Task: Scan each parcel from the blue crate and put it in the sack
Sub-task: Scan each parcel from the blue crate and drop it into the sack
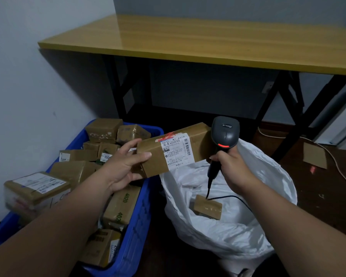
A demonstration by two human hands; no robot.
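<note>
Holding a long brown cardboard parcel by its near end, the left hand has its thumb curled over the top and its fingers underneath, keeping the parcel in the air between the blue crate and the white sack. The parcel looks stiff, taped and fairly light, since one hand carries it from the end; a grip nearer the middle would likely steady it. Its white label faces up with barcodes and small print I cannot read surely. The right hand is wrapped round the handle of a black scanner, its red light showing. Crate parcels show "4020" and "100". One small parcel lies in the sack.
</note>
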